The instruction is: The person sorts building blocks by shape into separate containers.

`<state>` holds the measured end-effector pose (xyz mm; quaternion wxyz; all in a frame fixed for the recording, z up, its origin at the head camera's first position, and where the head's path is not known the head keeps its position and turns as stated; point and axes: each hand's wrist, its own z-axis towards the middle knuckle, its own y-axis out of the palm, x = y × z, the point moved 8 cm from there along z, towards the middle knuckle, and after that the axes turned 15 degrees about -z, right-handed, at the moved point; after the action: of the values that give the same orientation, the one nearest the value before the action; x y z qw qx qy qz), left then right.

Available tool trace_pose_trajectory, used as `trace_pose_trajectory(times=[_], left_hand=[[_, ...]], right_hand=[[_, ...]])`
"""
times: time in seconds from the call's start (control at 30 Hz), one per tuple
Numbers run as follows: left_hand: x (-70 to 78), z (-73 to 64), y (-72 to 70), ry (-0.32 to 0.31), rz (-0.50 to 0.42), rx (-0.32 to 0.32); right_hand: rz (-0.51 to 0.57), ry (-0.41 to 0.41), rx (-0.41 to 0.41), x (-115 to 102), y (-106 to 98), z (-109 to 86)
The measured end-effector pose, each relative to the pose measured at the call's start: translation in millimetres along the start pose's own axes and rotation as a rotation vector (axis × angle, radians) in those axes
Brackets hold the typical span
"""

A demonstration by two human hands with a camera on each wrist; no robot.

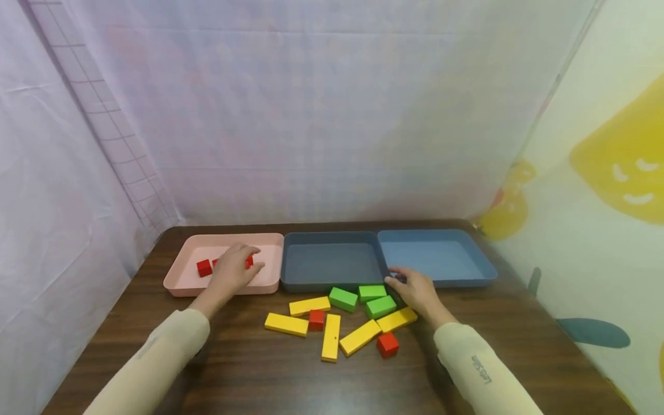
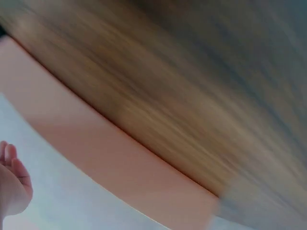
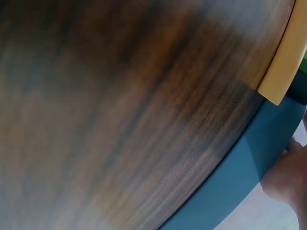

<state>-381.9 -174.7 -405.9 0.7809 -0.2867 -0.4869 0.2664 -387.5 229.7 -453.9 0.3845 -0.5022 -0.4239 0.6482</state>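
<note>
Over the pink tray (image 1: 173, 276), my left hand (image 1: 234, 266) reaches in with thumb and fingers apart. A red cube (image 1: 249, 261) shows partly in the gap between them. Left of this hand lies another red cube (image 1: 204, 268), and a further one is mostly hidden behind the hand. My right hand (image 1: 417, 290) hovers by the front corner where the dark grey-blue tray (image 1: 332, 286) meets the light blue tray (image 1: 467, 283), its fingers loosely bent and holding nothing visible. Only part of each hand shows in the wrist views.
Several yellow blocks (image 1: 331, 338) lie on the dark wooden table (image 1: 249, 369) before the trays. Among them are green blocks (image 1: 343, 299) and two red cubes (image 1: 388, 344). A yellow block (image 3: 284, 62) lies by the tray wall (image 3: 254, 158) in the right wrist view.
</note>
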Motion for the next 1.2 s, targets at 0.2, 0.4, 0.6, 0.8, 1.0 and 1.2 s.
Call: trace_pose_trajectory(times=[0.2, 0.4, 0.6, 0.8, 1.0, 1.2], left_hand=[[57.6, -27.3, 45.3, 0.138, -0.202, -0.200], [83.7, -48.4, 90.1, 0.152, -0.139, -0.433], [85.8, -53.2, 106.7, 0.208, -0.054, -0.472], [91.0, -50.5, 96.3, 0.211, -0.069, -0.424], [70.8, -22.4, 41.1, 0.117, -0.155, -0.207], [-1.0, 5.6, -23.1, -0.150, -0.137, 0.023]], right_hand=[[-0.007, -0.007, 0.006, 0, -2, 2.6], [-0.006, -0.013, 0.017, 0, -3, 2.2], [-0.002, -0.014, 0.018, -1, -3, 1.2], [-0.004, -0.006, 0.006, -2, -4, 1.5], [0.000, -0.005, 0.001, -3, -3, 3.9], [0.000, -0.012, 0.001, -5, -4, 4.6]])
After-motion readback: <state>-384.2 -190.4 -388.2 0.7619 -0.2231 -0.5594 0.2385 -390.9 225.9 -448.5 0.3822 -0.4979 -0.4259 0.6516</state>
